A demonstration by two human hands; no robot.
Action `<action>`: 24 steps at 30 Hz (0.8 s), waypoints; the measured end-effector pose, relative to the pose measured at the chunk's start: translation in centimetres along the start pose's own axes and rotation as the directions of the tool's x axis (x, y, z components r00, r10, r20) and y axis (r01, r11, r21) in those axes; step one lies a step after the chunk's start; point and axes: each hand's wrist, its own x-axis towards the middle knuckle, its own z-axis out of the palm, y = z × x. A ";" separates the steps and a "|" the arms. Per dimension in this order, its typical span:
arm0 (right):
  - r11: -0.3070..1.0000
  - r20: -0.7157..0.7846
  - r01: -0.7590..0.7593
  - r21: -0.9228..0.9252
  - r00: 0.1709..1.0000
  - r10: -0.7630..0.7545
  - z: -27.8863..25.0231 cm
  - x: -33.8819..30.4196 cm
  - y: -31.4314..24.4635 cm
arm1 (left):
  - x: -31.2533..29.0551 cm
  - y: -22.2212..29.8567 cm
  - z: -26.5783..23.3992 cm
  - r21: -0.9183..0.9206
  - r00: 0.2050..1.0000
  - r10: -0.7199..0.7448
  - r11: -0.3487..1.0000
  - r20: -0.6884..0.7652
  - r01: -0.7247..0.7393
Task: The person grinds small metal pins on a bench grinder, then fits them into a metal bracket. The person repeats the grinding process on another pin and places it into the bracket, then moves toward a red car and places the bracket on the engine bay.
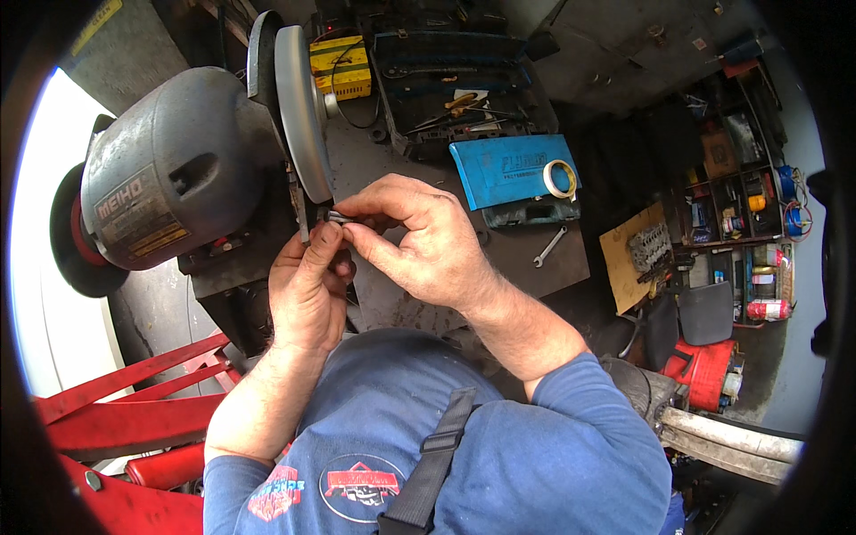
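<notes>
Just below the pale wheel (pixel 301 116) of a grey bench grinder (pixel 183 169), my two hands come together. Between thumb and fingers, my right hand (pixel 419 236) pinches a small metal piece (pixel 339 217), short and shiny; its exact kind does not show. My left hand (pixel 310 281) is closed at the same piece, its thumb pressed against it from the near side. The left fingers are partly hidden behind the thumb. The piece is close to the grinder's metal rest plate (pixel 300 203), and I cannot tell whether they touch.
On the bench (pixel 392 303) lie a combination wrench (pixel 550 247), a blue flat case (pixel 499 169) bearing a tape roll (pixel 560 179), and an open tool case (pixel 455 89). A yellow box (pixel 341 67) stands behind the wheel. Red metal framework (pixel 134 419) is at lower left, shelves (pixel 731 196) at right.
</notes>
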 end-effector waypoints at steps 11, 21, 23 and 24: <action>0.986 0.059 -0.153 0.062 0.987 0.149 0.1 0.3 0.4 | 0.7 -0.2 0.2 -0.010 1.000 -0.006 1.000 -0.005 0.006; 0.925 0.145 -0.352 0.144 0.932 0.332 0.1 0.7 0.7 | 1.0 0.0 0.7 0.045 0.998 -0.015 0.999 -0.067 0.018; 0.916 0.147 -0.379 0.135 0.922 0.359 0.2 0.8 0.7 | 0.9 0.0 0.7 0.043 0.998 -0.007 0.999 -0.058 0.009; 0.913 0.144 -0.385 0.134 0.919 0.367 0.2 0.7 0.6 | 0.9 -0.1 0.6 0.050 0.998 -0.018 0.999 -0.064 0.021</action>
